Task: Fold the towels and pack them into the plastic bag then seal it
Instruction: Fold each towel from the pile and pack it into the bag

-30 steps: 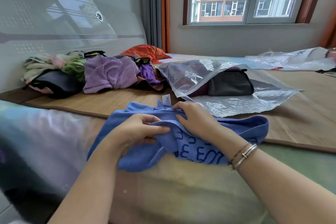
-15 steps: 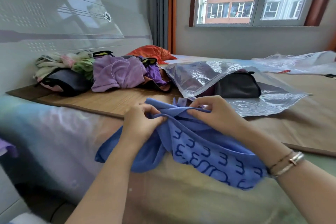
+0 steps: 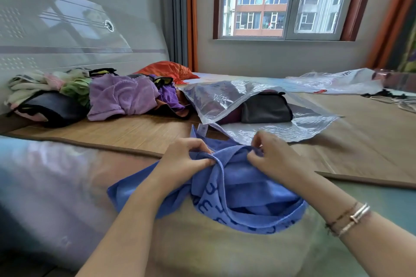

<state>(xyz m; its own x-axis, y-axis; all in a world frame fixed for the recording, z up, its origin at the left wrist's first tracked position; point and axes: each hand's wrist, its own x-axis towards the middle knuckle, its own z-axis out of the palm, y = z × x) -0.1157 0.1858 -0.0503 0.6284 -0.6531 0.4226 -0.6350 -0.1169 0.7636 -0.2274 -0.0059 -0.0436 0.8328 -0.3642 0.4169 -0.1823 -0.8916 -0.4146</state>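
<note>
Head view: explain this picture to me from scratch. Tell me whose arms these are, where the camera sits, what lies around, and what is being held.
There is no machine here. The camera is worn on a person's head and looks forward and down, so the two bare arms are the wearer's own. The left hand and the right hand each pinch the bunched edge of a blue towel with darker blue lettering. Beyond it, on a woven mat, lies a clear plastic bag with a dark folded item already inside. To the left is a heap of unfolded cloths, including a purple towel. A window is on the far wall.
</note>
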